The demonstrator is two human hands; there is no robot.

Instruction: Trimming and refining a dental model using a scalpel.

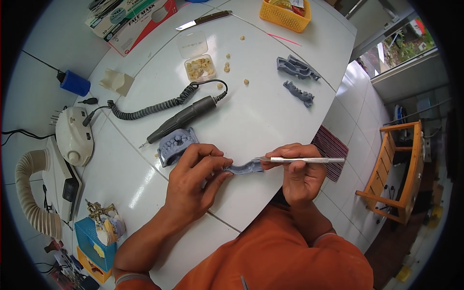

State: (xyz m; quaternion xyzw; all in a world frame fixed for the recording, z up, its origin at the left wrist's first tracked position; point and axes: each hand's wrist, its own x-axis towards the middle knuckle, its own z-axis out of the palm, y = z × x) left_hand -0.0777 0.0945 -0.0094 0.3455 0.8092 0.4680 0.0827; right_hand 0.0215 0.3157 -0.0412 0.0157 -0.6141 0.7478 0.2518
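Near the front edge of the white table, my left hand point(191, 181) pinches one end of a curved blue-grey dental mould piece point(244, 169) between its fingertips. My right hand point(299, 179) is closed round a silver-handled craft knife point(309, 160), held like a pen. Its blade tip is at the piece's right end; whether it cuts in is too small to tell. Just beyond my left hand sits a blue-grey dental model with teeth point(176, 140), partly hidden by that hand. A dark rotary handpiece point(181, 119) with a coiled cord lies behind it.
A clear box of artificial teeth point(200, 69) stands open, with loose teeth nearby. Two more grey mould pieces point(297, 67) lie far right. A brown-handled knife point(205, 20) and yellow basket point(285, 21) are at the back. A white control unit point(74, 135) and blue basket point(89, 234) stand left.
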